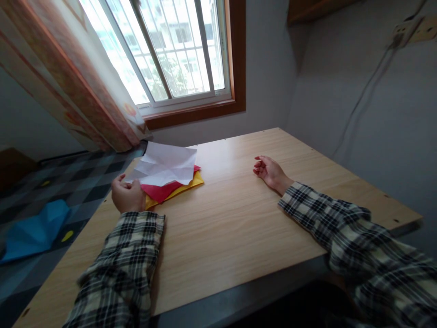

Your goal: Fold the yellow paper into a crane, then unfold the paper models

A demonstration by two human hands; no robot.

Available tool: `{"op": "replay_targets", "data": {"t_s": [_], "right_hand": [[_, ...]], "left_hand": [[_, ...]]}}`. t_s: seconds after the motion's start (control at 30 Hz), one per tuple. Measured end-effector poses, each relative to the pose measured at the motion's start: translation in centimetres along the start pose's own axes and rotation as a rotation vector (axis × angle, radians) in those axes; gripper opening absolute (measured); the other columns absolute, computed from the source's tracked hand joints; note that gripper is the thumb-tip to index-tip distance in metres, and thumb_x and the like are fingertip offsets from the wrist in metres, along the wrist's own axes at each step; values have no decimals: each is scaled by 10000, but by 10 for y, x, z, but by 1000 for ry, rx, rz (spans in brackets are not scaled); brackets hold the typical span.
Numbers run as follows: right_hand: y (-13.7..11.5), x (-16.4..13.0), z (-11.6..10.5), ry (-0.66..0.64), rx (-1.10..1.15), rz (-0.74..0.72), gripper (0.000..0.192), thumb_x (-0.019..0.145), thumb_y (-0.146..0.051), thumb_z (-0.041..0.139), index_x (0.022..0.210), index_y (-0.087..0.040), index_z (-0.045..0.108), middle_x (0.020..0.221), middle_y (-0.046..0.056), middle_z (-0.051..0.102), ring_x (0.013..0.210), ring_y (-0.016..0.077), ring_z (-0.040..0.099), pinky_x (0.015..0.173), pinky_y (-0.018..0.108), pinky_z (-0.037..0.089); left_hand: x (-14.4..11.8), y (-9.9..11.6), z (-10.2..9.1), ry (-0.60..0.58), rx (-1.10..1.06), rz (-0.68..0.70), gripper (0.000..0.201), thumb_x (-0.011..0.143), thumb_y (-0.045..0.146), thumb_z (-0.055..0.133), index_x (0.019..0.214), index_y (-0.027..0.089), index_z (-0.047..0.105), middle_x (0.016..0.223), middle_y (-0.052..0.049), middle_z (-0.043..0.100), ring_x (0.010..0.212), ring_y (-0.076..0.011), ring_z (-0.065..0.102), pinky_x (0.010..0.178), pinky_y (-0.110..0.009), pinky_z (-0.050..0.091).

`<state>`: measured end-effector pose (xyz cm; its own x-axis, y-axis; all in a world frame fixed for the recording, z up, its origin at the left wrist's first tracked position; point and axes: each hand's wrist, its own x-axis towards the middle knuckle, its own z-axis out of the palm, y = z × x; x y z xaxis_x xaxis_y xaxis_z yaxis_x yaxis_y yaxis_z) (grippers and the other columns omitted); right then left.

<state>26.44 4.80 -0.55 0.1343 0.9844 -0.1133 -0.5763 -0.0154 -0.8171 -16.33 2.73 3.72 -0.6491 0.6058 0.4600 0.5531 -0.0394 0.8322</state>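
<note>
Nearest the camera, two plaid sleeves [126, 264] lie across the front edge of the wooden table [232, 218]; the left hand [128, 195] rests near the table's left edge, its fingers curled and pinching the near corner of a creased white paper [165, 165]; that sheet lies on top of a red paper [160, 190], which lies on a yellow paper [191, 183], the three stacked toward the far left corner; the right hand [269, 172] lies empty on the table toward the right edge, fingers loosely bent, well apart from the stack; on the floor beyond the left edge lies a crumpled blue paper [34, 230]; farther off, a patterned curtain [68, 82] hangs beside a barred window [170, 50].
</note>
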Motion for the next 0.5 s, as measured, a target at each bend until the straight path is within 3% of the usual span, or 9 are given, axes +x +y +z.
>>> {"op": "replay_targets", "data": {"t_s": [0.1, 0.2, 0.3, 0.37, 0.5], "right_hand": [[0, -1, 0, 2, 4, -2, 56, 887, -230, 622, 835, -215, 612, 599, -26, 605, 557, 111, 568, 593, 240, 521], [-1, -1, 1, 2, 12, -2, 67, 896, -213, 605, 831, -215, 618, 589, -22, 608, 554, 116, 567, 572, 239, 525], [-1, -2, 2, 4, 10, -2, 105, 920, -190, 572, 827, -205, 618, 578, -22, 606, 547, 109, 566, 555, 218, 522], [-2, -3, 3, 7, 4, 2, 133, 940, -176, 545, 830, -192, 618, 576, -21, 606, 540, 101, 566, 556, 207, 520], [-3, -4, 4, 10, -9, 7, 173, 968, -164, 504, 839, -175, 620, 573, -19, 605, 527, 94, 568, 571, 201, 523]], "left_hand": [[-1, -2, -2, 147, 267, 65, 480, 701, 137, 732, 1138, 140, 533, 900, -39, 533, 1001, -292, 546, 1015, -476, 402], [-9, 4, 4, 101, 372, 296, 493, 750, 198, 714, 1205, 77, 568, 1207, -186, 526, 1241, -393, 465, 1114, -539, 312], [-26, 17, 17, -94, 448, 437, 433, 805, 272, 688, 1198, 102, 622, 1284, -192, 528, 1276, -409, 449, 1127, -563, 303], [-41, 24, 27, -273, 556, 483, 393, 918, 345, 563, 1245, 140, 635, 1331, -173, 539, 1290, -381, 456, 1135, -542, 318], [-60, 24, 40, -617, 862, 334, 513, 946, 447, 488, 1357, 166, 613, 1453, -188, 508, 1363, -375, 437, 1144, -508, 340]]}}
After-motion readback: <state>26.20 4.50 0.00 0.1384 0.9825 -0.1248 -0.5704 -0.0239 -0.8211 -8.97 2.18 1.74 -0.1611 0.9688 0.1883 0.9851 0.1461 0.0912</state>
